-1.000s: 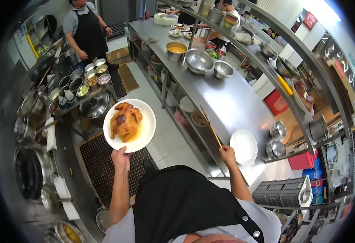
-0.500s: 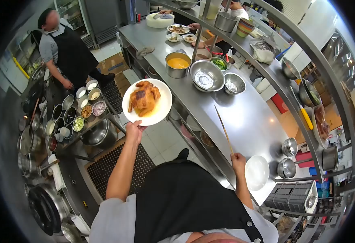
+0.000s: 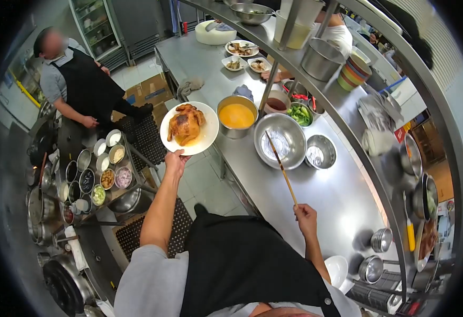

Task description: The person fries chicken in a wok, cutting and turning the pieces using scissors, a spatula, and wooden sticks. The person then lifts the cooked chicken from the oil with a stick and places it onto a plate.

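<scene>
Left hand point(image 3: 175, 161), curled, gripping near rim of white plate point(image 3: 210, 139), bearing roast chicken point(image 3: 186, 126) beside counter point(image 3: 342, 196), apparently level against spilling; right hand point(image 3: 305, 213), mostly closed, pinching chopsticks point(image 3: 288, 185) by one end, presumably for reach.

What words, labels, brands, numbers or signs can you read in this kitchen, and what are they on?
None can be read.
White plate in the left hand: no lettering visible.
Chopsticks in the right hand: no marking readable.
Wearer's black apron: no lettering visible.
Cardboard on the floor: a blue patch, too blurred to read.
</scene>
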{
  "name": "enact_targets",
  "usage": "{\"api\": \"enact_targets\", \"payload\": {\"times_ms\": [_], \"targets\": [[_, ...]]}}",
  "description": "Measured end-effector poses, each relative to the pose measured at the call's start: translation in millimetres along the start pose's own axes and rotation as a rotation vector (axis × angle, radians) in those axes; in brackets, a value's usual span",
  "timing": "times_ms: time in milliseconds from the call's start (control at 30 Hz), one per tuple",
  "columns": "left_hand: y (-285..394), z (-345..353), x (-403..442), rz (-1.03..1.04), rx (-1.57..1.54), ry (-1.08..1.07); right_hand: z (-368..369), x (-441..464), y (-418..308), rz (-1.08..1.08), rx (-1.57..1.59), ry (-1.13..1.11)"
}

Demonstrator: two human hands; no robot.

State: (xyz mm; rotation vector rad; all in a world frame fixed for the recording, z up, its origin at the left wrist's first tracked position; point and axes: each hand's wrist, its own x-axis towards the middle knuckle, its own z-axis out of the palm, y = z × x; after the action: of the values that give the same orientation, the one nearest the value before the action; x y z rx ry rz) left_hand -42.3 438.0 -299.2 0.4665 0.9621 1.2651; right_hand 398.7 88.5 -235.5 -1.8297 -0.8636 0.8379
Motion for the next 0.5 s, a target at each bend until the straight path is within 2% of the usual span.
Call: {"api": "enact_targets", "payload": {"times_ms": [267, 367, 500], "targets": [[-6, 23, 144, -0.038, -0.06, 0.035, 46, 24, -44, 0.125, -0.01, -0.061], [-10, 24, 193, -0.003, -0.005, 0.03, 73, 39, -64, 0.164, 0.015, -0.064], [-15, 36, 252, -0.057, 0.1, 0.053, 113, 67, -82, 0.176, 0.06, -0.064]]}}
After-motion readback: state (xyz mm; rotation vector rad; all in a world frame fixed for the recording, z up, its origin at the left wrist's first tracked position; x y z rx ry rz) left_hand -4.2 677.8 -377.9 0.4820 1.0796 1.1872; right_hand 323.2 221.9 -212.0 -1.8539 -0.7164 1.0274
